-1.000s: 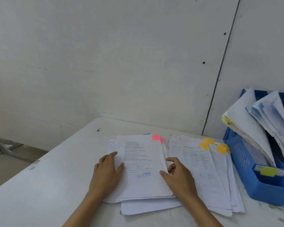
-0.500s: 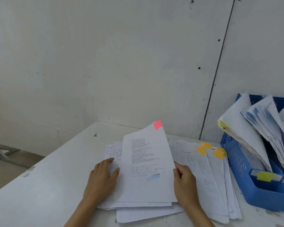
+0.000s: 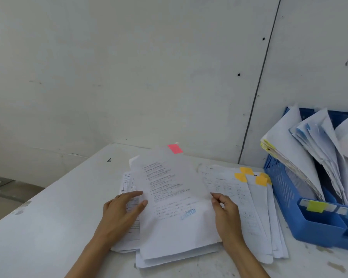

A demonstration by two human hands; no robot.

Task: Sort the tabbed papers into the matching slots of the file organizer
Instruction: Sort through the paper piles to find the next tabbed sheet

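Item 1. Pink-tabbed sheet (image 3: pixel 175 197): printed page with a blue stamp near its lower half, its far end lifting off the pile, pink tab (image 3: pixel 175 148) sticking up at the far edge. It is sitting at the middle of the table, above the loose paper stack (image 3: pixel 169 255).

Item 2. Right hand (image 3: pixel 226 213): curled fingers are pinching the right edge of the pink-tabbed sheet.

Item 3. Left hand (image 3: pixel 122 211): lying flat with fingers extended on the papers at the left side of the stack, thumb touching the sheet's left edge; it is grasping nothing.

Item 4. Orange-tabbed pile (image 3: pixel 255 217): lying flat just right of the stack, orange tabs (image 3: pixel 260 180) showing at its far end.

Item 5. Blue file organizer (image 3: pixel 309 231): standing at the right of the table, beside the orange-tabbed pile. Filed papers (image 3: pixel 289 155) are leaning in its slots; a yellow label (image 3: pixel 315 206) is marking the near-left divider.

Item 6. White table (image 3: pixel 38 227): carrying all of the above, backing onto a pale wall (image 3: pixel 129 67).
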